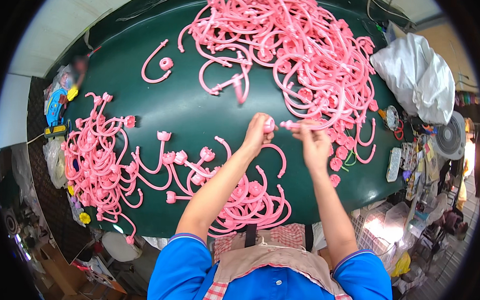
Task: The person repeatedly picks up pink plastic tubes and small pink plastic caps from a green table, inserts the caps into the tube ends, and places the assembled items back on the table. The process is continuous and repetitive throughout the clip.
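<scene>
My left hand (256, 132) is closed on a small round pink plastic cap (269, 123), held between thumb and fingertips. Just to its right, my right hand (315, 146) pinches a curved pink tube (289, 125) near its knobbed end. That end points left at the cap, with a small gap between the two. The rest of the tube seems to arc up from the right hand, where it overlaps the big pile of pink tubes (286, 24). Loose pink caps (335, 164) lie beside and below my right hand. Below my left forearm lie tubes with caps on their ends (254, 188).
A dark green table (199, 117) lies under everything. Another heap of capped tubes (99, 161) is at the left. One curved tube (145, 67) and a single cap (166, 63) lie at the upper left. A white sack (417, 74) and a fan (450, 135) stand at the right.
</scene>
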Demonstrator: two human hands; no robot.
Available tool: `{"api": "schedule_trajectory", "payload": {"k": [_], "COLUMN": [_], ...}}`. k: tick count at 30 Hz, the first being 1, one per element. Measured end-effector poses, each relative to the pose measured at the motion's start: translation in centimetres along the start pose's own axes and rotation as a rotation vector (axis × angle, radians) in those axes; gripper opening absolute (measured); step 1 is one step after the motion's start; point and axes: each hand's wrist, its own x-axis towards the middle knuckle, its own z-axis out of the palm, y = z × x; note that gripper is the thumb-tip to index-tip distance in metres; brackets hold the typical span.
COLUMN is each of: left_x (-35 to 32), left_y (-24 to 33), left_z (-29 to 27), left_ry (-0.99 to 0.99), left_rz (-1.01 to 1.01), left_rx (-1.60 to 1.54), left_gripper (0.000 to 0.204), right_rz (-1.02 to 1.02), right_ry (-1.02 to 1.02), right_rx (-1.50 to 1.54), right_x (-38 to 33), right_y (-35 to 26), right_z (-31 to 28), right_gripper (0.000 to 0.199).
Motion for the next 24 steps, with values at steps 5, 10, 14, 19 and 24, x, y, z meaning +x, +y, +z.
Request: {"api": "schedule_trajectory", "payload": {"k": [5, 10, 14, 19, 24], "left_x": [-4.9, -10.5, -13.1, -8.5, -1.6], "left_y": [-3.5, 3.0, 10.1, 2.4, -9.1], "left_z": [3.1, -3.3, -8.4, 3.7, 10.9], "left_ry": [-0.079, -0.106, -0.146, 0.021, -0.185], "left_rz": [-0.133, 0.109, 0.177, 0.716, 0.718], "left_rx": [-0.281, 0.213, 1.372, 1.865, 1.694], "left_gripper": [0.022, 0.028, 0.028, 0.047, 0.057], "right_rz": [-0.072, -0.043, -0.552, -0.623, -0.678], "right_ry": [-0.035, -0.464, -0.216, -0.242, -0.064], "right_rx": [-0.092, -0.335, -0.895, -1.261, -0.749], "right_x": [-4.9, -4.4, 4.6, 14.4, 14.3], "right_y": [1.5, 0.1, 3.3, 5.3, -0.4], "right_z": [1.3, -1.2, -8.0, -13.3, -11.8], "right_gripper": [0.012, 0.037, 0.054, 0.021, 0.024]}}
